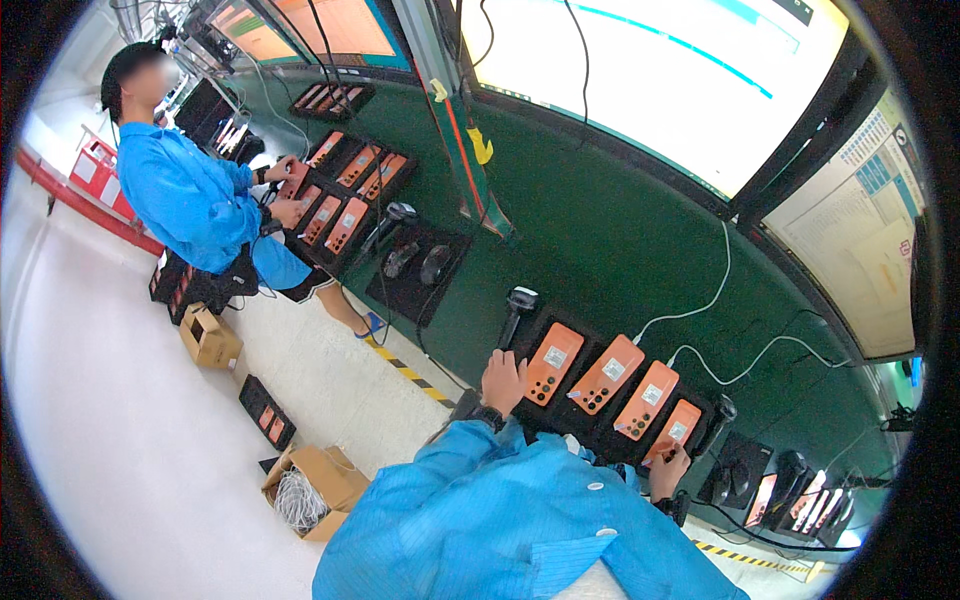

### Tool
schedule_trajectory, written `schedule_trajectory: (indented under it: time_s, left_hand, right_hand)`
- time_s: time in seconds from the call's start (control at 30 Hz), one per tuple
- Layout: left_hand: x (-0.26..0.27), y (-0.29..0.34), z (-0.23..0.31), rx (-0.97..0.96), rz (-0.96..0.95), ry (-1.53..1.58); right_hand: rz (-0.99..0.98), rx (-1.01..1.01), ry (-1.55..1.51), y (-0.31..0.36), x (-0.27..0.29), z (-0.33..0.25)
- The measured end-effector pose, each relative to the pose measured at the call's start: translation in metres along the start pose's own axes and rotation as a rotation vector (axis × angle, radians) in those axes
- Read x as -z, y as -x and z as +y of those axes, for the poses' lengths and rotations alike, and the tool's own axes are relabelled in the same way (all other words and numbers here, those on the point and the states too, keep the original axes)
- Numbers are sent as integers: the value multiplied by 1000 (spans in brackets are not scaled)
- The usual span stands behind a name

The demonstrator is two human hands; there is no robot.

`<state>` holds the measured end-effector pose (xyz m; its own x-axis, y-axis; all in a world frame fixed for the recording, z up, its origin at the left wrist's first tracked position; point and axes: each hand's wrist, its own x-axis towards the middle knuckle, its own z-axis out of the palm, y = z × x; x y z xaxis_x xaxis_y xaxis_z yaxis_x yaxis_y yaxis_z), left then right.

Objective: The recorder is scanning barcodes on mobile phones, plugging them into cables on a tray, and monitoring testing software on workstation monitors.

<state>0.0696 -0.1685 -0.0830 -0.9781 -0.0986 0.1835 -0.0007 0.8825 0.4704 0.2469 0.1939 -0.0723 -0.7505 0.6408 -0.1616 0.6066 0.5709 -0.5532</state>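
Several orange phones (553, 366) lie back up in a black tray (596, 428) in front of me, each with a white label and dark camera lenses at its near end. My right hand (670, 473) has its fingers closed around the near end of the rightmost phone (675, 430). At the tray's left edge rests my left hand (503, 382), fingers stretched out, beside the leftmost phone. A black handheld scanner (518, 303) stands just beyond that hand. White cables (690, 314) run to the far ends of the middle phones.
Another scanner (722, 408) stands right of the tray. Large monitors (660, 80) line the back of the green bench (590, 230). At the left, a co-worker in blue (180, 195) handles phones in another tray (365, 205). Cardboard boxes (335, 480) sit on the floor.
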Motion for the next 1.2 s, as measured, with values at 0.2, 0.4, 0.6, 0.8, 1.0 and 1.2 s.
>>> schedule_trajectory:
  time_s: [0.2, 0.4, 0.6, 0.8, 1.0, 1.2]
  left_hand:
    - [0, -2, -2, 15, -28, 38]
    - [-1, -2, -1, 35, -10, 62]
    - [0, -2, -1, 14, -2, 37]
    - [-2, -1, -3, 2, 19, 53]
    - [-1, -1, -3, -11, 40, 54]
    - [-1, -2, -1, 9, 23, 42]
  right_hand:
    - [33, -33, -26, 3, -1, -1]
    - [84, -37, 71, 4, -5, 0]
    - [75, -13, 49, -4, -3, 11]
    - [91, -33, 5, -9, -1, 15]
    - [72, -9, 16, -8, 1, 13]
    - [84, -20, 40, -8, 0, 13]
